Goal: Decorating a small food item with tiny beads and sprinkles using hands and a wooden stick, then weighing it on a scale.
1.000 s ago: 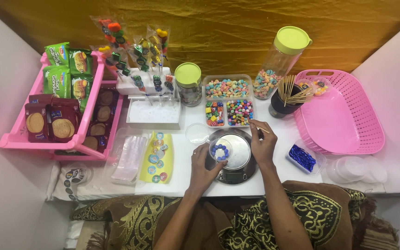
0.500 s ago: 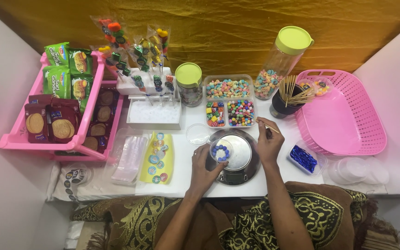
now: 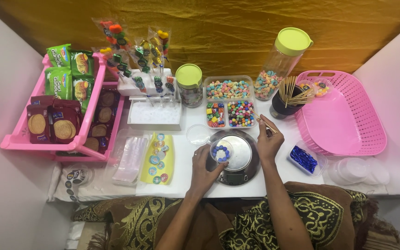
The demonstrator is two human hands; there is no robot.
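Head view: the left hand (image 3: 203,172) sits low in the centre of the frame, fingers curled around a small clear cup (image 3: 221,151) holding blue and white candies. The cup rests on the left part of a round metal scale pan (image 3: 238,153). The right hand (image 3: 268,142) is just right of the pan, fingers pinched narrow on a thin wooden stick (image 3: 267,125) that points up and left toward the divided candy tray (image 3: 230,102). A second clear cup (image 3: 198,134), empty, stands on the white table (image 3: 186,185) just upper left of the scale. Dark cup of wooden sticks (image 3: 287,101) stands above the right hand. Pink basket (image 3: 343,115) at right of frame; small tub of blue foil pieces (image 3: 304,159) near its lower left edge. Sticker sheet (image 3: 158,157) lies left of the left hand
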